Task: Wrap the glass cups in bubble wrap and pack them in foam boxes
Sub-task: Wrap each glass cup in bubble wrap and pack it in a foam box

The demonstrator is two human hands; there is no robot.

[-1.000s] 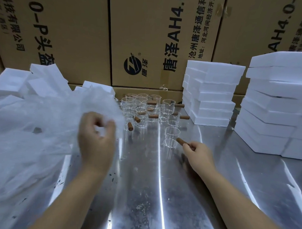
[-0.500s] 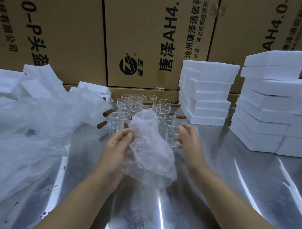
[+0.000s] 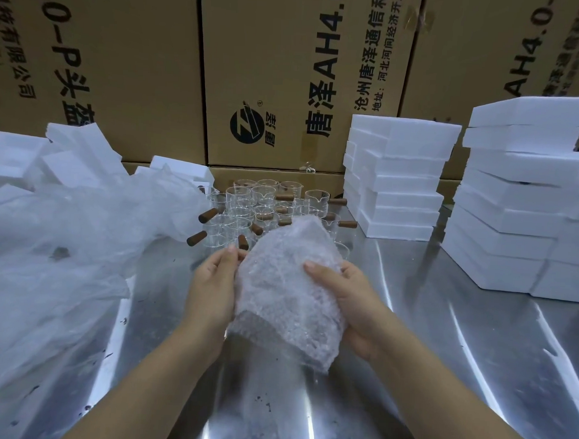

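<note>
Near table (image 3: 440, 372) free; cups (image 3: 249, 201) ahead, foam boxes (image 3: 398, 177) rt, plastic heap (image 3: 67, 244) lt.

Glossy scuffed metal table (image 3: 441, 339), clear glass cups (image 3: 239, 198) with wooden handles, matt white foam boxes (image 3: 404, 177), bubbly plastic wrap (image 3: 289, 285).

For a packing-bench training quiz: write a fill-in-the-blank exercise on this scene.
The left hand and right hand hold a sheet of ____ wrap.
The cups behind it are clear ____.
The neat stacks of foam boxes stand to the cups' ____.
Missing: bubble, glass, right.
</note>
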